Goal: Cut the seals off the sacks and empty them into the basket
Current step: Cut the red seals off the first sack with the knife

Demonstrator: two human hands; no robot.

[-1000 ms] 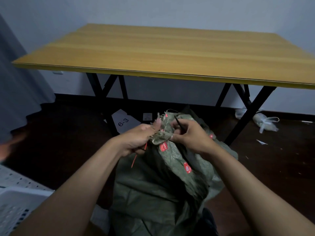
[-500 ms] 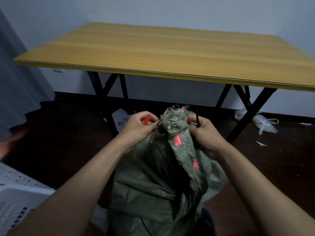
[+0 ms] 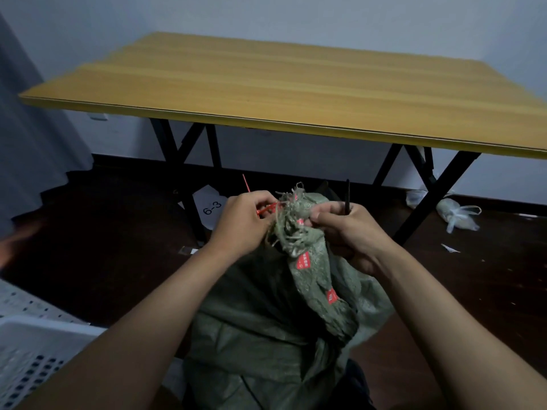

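Red plastic seal (image 3: 268,208) is sitting between the left hand (image 3: 242,224) and the frayed, bunched neck (image 3: 291,220) of the green woven sack (image 3: 266,327), long axis running roughly left-right, its thin tail poking up and left past the knuckles. Left fingers (image 3: 260,202) are closing narrow on the seal, so the left hand is the nearer one and is touching it. Right hand (image 3: 349,232) is pinching the neck from the other side, fingers curled tight on the weave while also gripping a thin dark tool (image 3: 347,196) that is pointing straight up; can't tell what kind of blade it is. Sack is standing on the floor in front of the table (image 3: 296,93), with the white perforated basket (image 3: 32,344) low on the left, well apart from the neck. Versus half a second back: seal is lying flatter against the neck, both hands are sitting lower and closer together. Judging the seal is coming free or nearly so, next move is pulling it left.
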